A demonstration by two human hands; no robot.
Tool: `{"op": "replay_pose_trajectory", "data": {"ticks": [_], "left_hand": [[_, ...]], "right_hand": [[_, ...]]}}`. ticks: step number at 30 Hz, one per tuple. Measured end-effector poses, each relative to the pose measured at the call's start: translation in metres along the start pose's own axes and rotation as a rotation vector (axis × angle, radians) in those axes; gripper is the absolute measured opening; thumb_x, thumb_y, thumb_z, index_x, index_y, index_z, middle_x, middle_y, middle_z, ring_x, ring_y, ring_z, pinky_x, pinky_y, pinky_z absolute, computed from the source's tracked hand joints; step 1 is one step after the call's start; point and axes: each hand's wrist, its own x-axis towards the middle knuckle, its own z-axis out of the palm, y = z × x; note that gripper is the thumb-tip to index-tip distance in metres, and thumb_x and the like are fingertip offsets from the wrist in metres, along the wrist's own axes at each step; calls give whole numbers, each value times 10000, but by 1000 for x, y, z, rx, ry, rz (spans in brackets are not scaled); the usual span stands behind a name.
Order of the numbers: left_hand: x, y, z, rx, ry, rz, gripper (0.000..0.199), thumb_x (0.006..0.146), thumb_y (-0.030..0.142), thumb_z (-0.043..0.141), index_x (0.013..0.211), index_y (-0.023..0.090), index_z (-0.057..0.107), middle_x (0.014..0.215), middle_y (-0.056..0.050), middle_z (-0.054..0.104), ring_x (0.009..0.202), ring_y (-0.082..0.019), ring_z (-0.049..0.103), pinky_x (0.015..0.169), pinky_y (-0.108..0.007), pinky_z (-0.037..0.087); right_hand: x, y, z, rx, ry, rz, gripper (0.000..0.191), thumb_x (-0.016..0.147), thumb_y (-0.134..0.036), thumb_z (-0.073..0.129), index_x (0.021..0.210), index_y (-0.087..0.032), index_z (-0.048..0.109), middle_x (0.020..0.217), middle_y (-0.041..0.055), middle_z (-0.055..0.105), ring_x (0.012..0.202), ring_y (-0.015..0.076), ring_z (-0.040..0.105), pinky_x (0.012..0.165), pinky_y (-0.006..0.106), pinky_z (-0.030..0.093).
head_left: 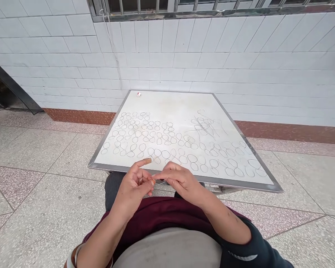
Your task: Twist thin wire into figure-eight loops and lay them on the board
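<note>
In front of my lap, my left hand (132,188) pinches a thin pale strand (160,182) between thumb and fingers, its index finger raised. My right hand (185,184) meets it there, thumb and fingertips closed on the same strand. The strand curves in a small loop under the fingertips; whether it is cord or wire I cannot tell. Just beyond my hands, many thin looped strands (194,158) lie in rows on the white tabletop (173,102), several of them in figure-eight shapes.
A tangled pile of loose thin strands (205,125) lies at the table's right side. A small red-and-white object (139,94) sits near the far left corner. The metal-edged table meets a white tiled wall (162,59). A cord (113,41) hangs from the window bars.
</note>
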Motion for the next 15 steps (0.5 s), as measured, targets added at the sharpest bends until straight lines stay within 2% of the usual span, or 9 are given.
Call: {"op": "replay_pose_trajectory", "data": {"ticks": [9,15], "left_hand": [[-4,-2,4,99,8,-3,494,762,201,706,1236,259,580,739,35,555,616,-113,518,540,-237,484],[-6,-4,2,65,19,0,485,755,187,704,1223,248,594,742,31,560,616,-109,503,533,-225,457]], "right_hand": [[0,1,4,-155,59,-25,345,927,-105,450,1127,-261,683,755,5,486,684,137,504,610,255,440],[0,0,5,-169,34,-33,319,940,-122,441,1101,-255,682,771,10,489,687,136,499,607,251,435]]}}
